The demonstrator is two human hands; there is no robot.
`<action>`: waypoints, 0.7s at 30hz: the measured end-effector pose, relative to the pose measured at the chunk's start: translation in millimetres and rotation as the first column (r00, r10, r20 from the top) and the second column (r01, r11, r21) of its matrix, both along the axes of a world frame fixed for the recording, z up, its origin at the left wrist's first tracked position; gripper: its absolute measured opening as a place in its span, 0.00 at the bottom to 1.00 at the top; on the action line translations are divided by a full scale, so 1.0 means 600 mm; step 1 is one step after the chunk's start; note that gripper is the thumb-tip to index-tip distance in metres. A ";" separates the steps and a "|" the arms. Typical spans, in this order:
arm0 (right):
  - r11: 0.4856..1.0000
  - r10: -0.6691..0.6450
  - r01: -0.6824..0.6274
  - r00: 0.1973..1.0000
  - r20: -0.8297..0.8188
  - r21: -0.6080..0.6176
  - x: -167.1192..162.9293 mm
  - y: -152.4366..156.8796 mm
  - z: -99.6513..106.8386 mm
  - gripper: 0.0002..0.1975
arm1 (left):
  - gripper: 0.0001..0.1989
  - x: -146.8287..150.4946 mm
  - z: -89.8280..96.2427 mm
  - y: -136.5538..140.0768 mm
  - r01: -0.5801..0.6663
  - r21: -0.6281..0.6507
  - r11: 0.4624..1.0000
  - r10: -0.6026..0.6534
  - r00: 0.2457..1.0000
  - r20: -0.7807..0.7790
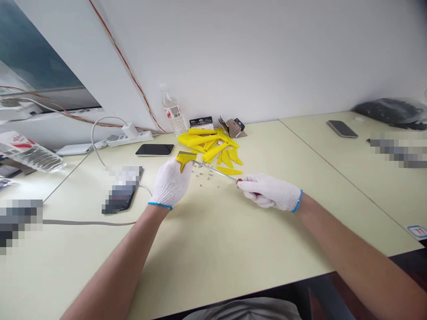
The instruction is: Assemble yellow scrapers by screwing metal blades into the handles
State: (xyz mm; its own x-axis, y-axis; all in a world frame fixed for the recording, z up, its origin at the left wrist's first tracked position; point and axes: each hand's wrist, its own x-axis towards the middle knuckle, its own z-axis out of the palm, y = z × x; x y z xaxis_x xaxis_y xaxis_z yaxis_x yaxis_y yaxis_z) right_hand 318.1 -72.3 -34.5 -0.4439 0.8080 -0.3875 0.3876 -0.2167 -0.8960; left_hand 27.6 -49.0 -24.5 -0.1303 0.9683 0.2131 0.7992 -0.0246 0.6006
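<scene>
- From where I stand, the heap of long yellow plastic parts (203, 140) is the thing to steer by; a small yellow plastic piece with a greyish strip along its top (187, 157) is held up just on its near side, towards its left end.
- The left grip, a hand in a white knitted glove with a blue cuff (171, 181), is closed on the lower part of that piece.
- The right grip, gloved the same way (268, 191), wraps the red handle of a screwdriver with a slim metal shaft (215, 170), to the right of the heap and nearer the person. Its tip is at the piece; I can't tell whether they touch.
- The piece looks light and stiff, perhaps slippery; its yellow body seems the place to hold, as the strip may be sharp.
- Tiny silvery metal bits (200, 185) lie scattered on the pale tabletop (233, 240) just this side of the heap, easily knocked.
- A clear plastic bottle (172, 111) stands behind the heap's left end, and a black phone (155, 150) lies to its left. The tabletop's near edge is well apart from the heap, so elbow room seems best that way.
</scene>
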 end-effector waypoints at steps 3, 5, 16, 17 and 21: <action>0.983 -0.147 0.142 0.989 0.032 0.112 0.004 0.007 -0.009 0.21 | 0.14 0.009 0.003 0.023 0.003 0.070 0.998 0.001 0.999 -0.053; 0.878 -0.275 0.190 0.952 0.136 0.439 0.000 0.009 -0.016 0.19 | 0.13 0.019 0.009 0.042 0.040 0.150 0.988 -0.022 0.992 -0.121; 0.895 -0.276 0.215 0.955 0.107 0.390 0.008 0.005 -0.007 0.15 | 0.12 0.040 0.018 0.074 0.157 0.186 0.970 -0.113 0.967 -0.227; 0.819 -0.331 0.200 0.930 0.158 0.537 0.006 0.006 -0.013 0.15 | 0.13 0.036 0.016 0.072 0.168 0.181 0.969 -0.125 0.965 -0.231; 0.668 -0.435 0.027 0.825 0.362 0.743 -0.003 0.008 -0.023 0.20 | 0.12 0.030 0.011 0.064 0.160 0.153 0.975 -0.129 0.972 -0.197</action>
State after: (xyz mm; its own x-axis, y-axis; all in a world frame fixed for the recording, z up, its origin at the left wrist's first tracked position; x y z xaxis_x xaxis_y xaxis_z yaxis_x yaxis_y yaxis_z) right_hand 316.5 -67.7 -48.4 -0.1256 0.9669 0.2222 0.8202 0.2272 -0.5250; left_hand 45.3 -10.4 -17.9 0.0654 0.9227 0.3800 0.8764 -0.2352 0.4203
